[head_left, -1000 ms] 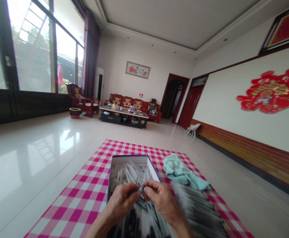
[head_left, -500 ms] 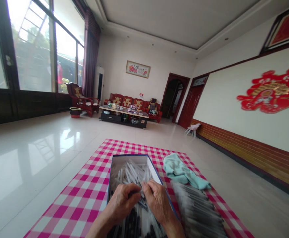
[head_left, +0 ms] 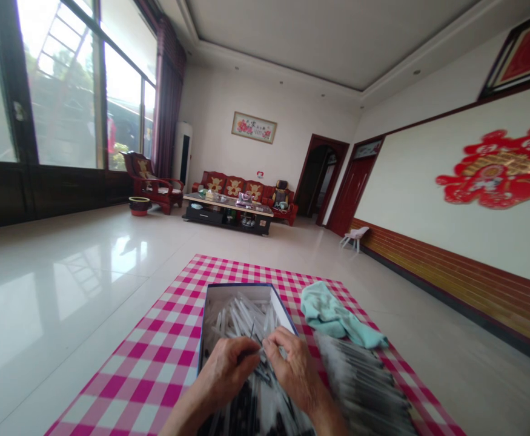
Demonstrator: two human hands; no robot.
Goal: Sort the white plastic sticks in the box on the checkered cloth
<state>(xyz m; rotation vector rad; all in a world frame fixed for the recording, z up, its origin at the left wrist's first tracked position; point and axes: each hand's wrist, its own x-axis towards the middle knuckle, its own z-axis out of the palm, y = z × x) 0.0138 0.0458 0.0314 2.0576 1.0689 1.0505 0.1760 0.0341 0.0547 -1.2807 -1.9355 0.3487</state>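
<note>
My left hand (head_left: 223, 375) and my right hand (head_left: 294, 372) meet low over an open cardboard box with a blue edge (head_left: 237, 292). Their fingertips close from both sides on a thin white tube (head_left: 256, 352), though the fingers partly hide it. The box is heaped with many similar white tubes and dark slim sticks (head_left: 241, 318), and my wrists cover its near part. Just right of the box, a long bank of black-and-white slim sticks (head_left: 362, 381) lies in rows. Neither hand touches that bank.
Box and sticks rest on a pink-and-white checked cloth (head_left: 155, 363) spread on a glossy tile floor (head_left: 65, 272). A crumpled teal cloth (head_left: 332, 315) lies beyond the sticks. A low coffee table (head_left: 228, 212) and red sofa (head_left: 232, 186) stand far off.
Both hands stay together over the box, their fingers shifting slightly around the thin tube. The whole view has moved a little.
</note>
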